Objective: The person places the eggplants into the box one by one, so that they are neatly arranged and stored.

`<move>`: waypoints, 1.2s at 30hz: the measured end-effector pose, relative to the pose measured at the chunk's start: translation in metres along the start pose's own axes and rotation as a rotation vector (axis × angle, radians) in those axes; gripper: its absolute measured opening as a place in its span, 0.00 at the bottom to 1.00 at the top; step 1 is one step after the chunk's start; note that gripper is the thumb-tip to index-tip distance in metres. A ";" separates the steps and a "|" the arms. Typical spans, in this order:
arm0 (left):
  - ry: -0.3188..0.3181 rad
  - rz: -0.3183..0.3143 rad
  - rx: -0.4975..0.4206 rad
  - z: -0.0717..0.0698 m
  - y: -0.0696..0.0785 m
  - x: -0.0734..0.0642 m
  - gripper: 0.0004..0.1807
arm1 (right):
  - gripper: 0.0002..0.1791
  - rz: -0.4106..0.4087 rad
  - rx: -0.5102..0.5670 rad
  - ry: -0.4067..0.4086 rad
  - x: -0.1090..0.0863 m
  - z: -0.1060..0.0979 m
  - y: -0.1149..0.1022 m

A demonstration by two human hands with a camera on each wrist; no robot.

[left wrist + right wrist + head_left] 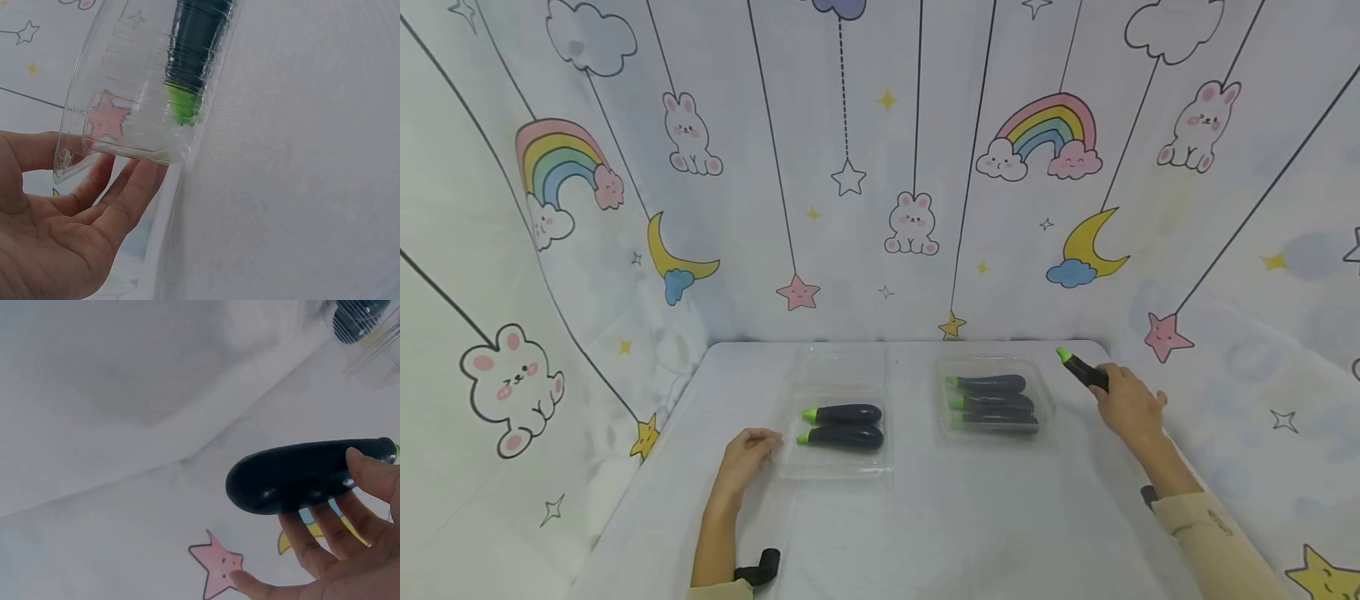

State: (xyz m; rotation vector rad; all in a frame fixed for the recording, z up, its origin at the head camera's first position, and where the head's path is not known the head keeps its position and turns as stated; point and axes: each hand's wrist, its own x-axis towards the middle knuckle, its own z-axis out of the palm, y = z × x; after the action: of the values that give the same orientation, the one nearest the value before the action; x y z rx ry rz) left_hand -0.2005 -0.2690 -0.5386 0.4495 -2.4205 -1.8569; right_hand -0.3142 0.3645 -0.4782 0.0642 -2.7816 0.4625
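Observation:
My right hand (1131, 408) holds a dark eggplant (1084, 370) with a bright green stem end, raised beyond the right side of the table. In the right wrist view the thumb lies on one side of the eggplant (300, 475) and several fingers support the other. My left hand (747, 458) grips the left edge of a clear plastic container (835, 469), thumb at the rim (65, 159) and fingers against the outside wall. Inside that container lie two eggplants (842, 437) side by side, green ends to the left.
A second clear plastic container (942, 433), holding three eggplants (996, 402), stands right of the first. Behind the left container stands its clear lid part (838, 365). White cloth covers the table (925, 525); a patterned curtain (880, 167) rises at the back and sides.

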 end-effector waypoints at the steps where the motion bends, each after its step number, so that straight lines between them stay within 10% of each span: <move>1: 0.000 0.001 0.003 0.000 0.000 0.000 0.19 | 0.24 -0.005 0.010 0.014 -0.001 -0.001 -0.003; 14: -0.010 0.000 -0.019 -0.001 0.001 -0.002 0.19 | 0.23 -0.131 0.073 0.146 -0.010 -0.015 -0.052; 36: -0.002 0.001 -0.011 0.001 0.001 -0.001 0.17 | 0.25 -0.165 0.205 0.104 -0.025 -0.010 -0.109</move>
State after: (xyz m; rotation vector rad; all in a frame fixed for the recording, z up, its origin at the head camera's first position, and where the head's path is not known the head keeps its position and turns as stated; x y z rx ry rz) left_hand -0.2004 -0.2676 -0.5374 0.4456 -2.4100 -1.8693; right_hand -0.2775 0.2648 -0.4436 0.3052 -2.5926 0.6850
